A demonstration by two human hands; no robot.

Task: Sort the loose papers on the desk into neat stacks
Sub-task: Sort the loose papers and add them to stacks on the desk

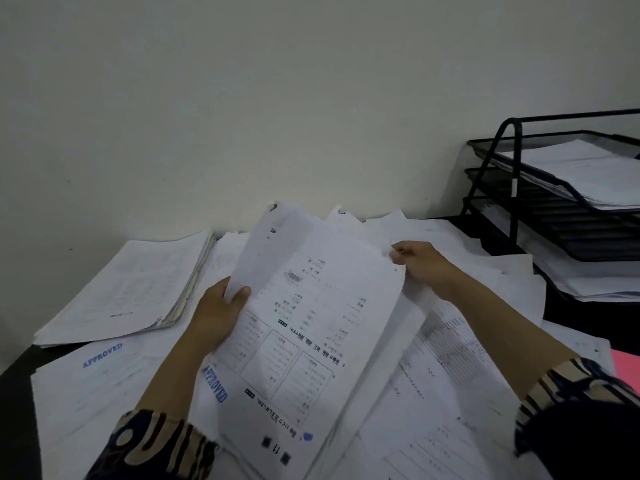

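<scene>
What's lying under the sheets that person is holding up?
Under the held sheets lie more loose papers spread over the desk, one stamped APPROVED in blue beside the left hand. The right hand pinches the far edge. Whatever lies directly beneath the sheets is covered.

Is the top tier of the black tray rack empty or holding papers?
Holding papers: the top tier carries a white paper pile that overhangs its front rim.

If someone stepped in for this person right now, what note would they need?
Left hand grips the left edge of a raised sheaf of printed sheets; right hand pinches its upper right corner.
One stack lies at the far left; the black tray rack at right holds papers.
Left to do: loose papers cover the desk, some stamped APPROVED.
</scene>
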